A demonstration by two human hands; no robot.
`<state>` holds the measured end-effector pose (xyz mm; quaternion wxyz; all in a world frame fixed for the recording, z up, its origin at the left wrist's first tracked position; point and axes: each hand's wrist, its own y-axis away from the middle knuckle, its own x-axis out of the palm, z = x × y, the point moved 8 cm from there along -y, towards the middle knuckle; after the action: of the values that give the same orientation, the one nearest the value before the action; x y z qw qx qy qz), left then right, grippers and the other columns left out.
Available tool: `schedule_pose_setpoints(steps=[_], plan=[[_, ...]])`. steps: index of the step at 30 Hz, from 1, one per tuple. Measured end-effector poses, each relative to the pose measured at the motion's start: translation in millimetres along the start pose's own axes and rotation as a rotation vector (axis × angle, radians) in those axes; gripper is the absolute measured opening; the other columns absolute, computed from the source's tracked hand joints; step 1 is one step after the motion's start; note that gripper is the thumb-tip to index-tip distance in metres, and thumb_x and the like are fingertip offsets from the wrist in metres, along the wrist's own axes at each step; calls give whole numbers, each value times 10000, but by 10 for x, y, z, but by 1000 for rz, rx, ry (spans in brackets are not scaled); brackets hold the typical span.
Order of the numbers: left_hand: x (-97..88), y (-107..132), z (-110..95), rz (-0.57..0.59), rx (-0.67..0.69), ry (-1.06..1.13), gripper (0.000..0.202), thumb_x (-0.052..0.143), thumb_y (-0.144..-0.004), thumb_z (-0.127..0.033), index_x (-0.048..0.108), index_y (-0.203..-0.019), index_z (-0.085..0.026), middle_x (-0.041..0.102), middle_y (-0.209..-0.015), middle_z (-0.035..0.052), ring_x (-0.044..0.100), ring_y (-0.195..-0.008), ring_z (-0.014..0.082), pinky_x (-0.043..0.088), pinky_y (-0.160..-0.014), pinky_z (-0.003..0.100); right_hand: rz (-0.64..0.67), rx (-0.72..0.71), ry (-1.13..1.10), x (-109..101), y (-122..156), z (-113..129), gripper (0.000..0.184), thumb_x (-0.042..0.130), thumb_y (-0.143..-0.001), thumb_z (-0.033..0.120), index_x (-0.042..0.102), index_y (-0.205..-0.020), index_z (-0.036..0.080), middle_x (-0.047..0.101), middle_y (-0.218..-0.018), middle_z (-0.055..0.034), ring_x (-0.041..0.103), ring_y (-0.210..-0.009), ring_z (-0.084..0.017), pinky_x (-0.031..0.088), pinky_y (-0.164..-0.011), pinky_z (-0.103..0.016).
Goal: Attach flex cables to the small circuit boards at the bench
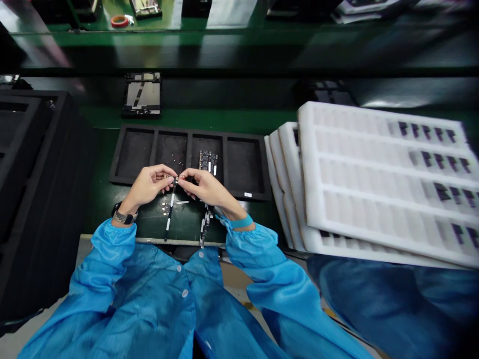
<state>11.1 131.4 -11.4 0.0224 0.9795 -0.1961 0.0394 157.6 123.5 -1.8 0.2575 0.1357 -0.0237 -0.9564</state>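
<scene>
My left hand (149, 184) and my right hand (205, 188) meet above the green bench, both pinching the top end of a thin black and white flex strip (171, 212) that hangs down toward me. A second strip (204, 224) lies on the bench below my right wrist. Small loose parts (165, 207) rest on the mat beneath my left hand. Just behind my hands sits a black tray with several compartments (239, 167); one compartment holds a small stack of dark parts (208, 160).
Stacked white foam trays (374, 184) with rows of dark parts fill the right side. Tall black trays (33, 199) stand at the left. A flat framed panel (142, 94) lies further back, and a tape roll (119, 21) is on the far shelf.
</scene>
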Motion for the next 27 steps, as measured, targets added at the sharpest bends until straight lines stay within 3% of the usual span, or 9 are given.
schedule_pose_setpoints(steps=[10, 19, 27], plan=[[1, 1, 33, -49, -14, 29, 274, 839, -796, -332, 747, -954, -128, 705, -700, 30, 623, -570, 121, 508, -554, 235, 35, 37, -165, 36, -52, -137, 415, 767, -903, 579, 605, -925, 198, 579, -640, 48, 526, -526, -100, 463, -471, -227], [4, 36, -37, -122, 48, -68, 189, 779, -831, -286, 749, -946, -139, 699, -697, 20, 627, -590, 127, 516, -574, 244, -106, 72, -5, -3, -13, -157, 351, 708, -950, 537, 594, -924, 206, 602, -660, 33, 550, -513, -115, 459, -464, -241], [6, 17, 36, -89, -4, 8, 249, 827, -804, -325, 752, -945, -133, 693, -672, 24, 627, -554, 126, 508, -531, 233, 10, 74, -186, 46, -35, -144, 444, 787, -871, 602, 596, -912, 203, 582, -675, 36, 542, -570, -113, 484, -493, -244]])
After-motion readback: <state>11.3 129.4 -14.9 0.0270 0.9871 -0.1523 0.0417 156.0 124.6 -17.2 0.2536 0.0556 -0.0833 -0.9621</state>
